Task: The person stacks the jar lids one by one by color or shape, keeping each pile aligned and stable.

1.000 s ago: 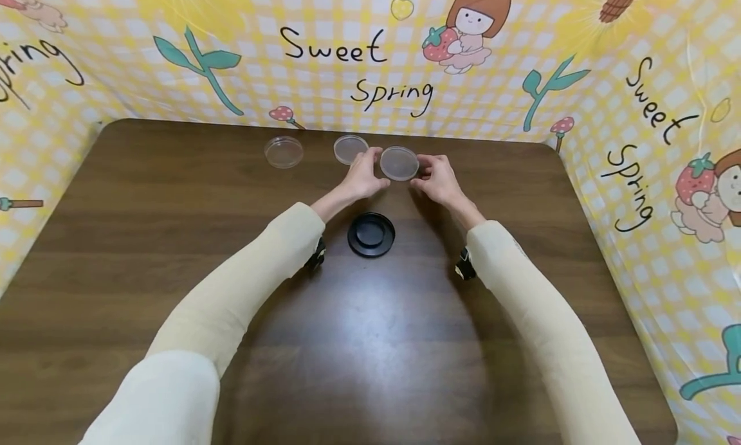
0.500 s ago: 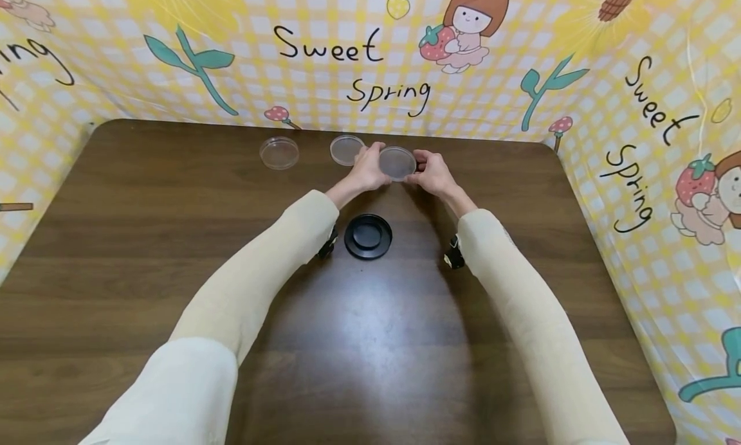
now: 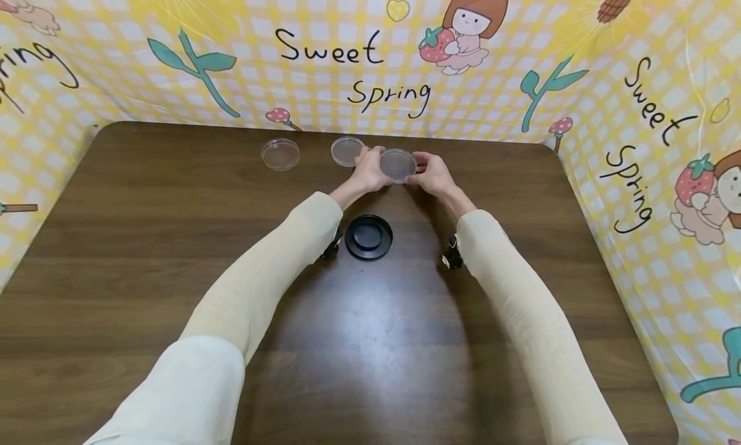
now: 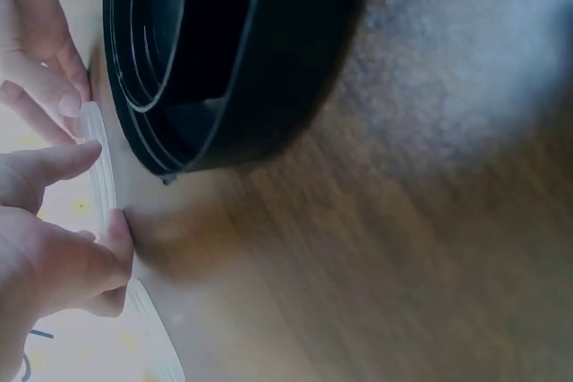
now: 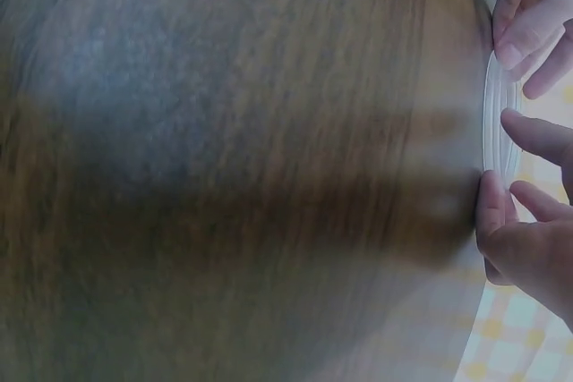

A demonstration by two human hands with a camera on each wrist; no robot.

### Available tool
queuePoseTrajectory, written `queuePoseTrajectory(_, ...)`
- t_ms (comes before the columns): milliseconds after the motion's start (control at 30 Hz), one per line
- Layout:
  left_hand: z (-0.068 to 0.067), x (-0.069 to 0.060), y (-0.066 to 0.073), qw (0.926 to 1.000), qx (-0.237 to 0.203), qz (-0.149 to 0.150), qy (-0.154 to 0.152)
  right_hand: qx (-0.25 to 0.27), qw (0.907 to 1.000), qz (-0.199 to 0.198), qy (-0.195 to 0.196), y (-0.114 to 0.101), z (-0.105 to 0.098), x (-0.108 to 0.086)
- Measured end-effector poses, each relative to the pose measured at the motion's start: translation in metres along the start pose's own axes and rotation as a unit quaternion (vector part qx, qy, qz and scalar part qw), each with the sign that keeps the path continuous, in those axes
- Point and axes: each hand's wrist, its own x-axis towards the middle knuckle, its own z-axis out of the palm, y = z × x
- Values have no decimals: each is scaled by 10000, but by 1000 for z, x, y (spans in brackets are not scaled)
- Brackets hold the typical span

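Observation:
A clear round petri dish (image 3: pixel 398 166) lies flat at the back of the table, between both hands. My left hand (image 3: pixel 370 170) holds its left rim, with thumb and fingers spread around the edge. On the opposite side my right hand (image 3: pixel 434 175) grips the right rim. Seen edge-on in the right wrist view, the petri dish (image 5: pixel 499 123) looks low, with fingertips from both hands at its sides. Just left of my left hand is a second petri dish (image 3: pixel 346 151), partly covered by the fingers. Farther left lies a third petri dish (image 3: pixel 280 154).
A black round dish with a raised inner ring (image 3: pixel 368 237) sits in front of the hands, near the left wrist. The brown wooden table (image 3: pixel 145 258) is bordered by a yellow checked cloth (image 3: pixel 324 104) at the back and sides.
Both hands have closed in on the petri dish: the left hand came slightly right, the right hand slightly left. The dishes have stayed about where they were.

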Motion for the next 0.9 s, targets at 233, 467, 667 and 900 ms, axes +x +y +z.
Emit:
queuePoseTrajectory(233, -1, -1, -2, 10000, 58, -13, -26, -73, 10000, 7, 16, 0, 3, 0)
queuePoseTrajectory(467, -4, -5, -5, 9999, -126, 5, -12, -202, 9998, -25, -82, -5, 2, -5)
queuePoseTrajectory(667, -11, -12, -9, 9997, -208, 76, -39, -284, 9993, -207, -134, -8, 4, -10)
queuePoseTrajectory(900, -23, -25, -16, 9994, -244, 189, -142, -315, 9991, -174, -223, -15, 12, -17)
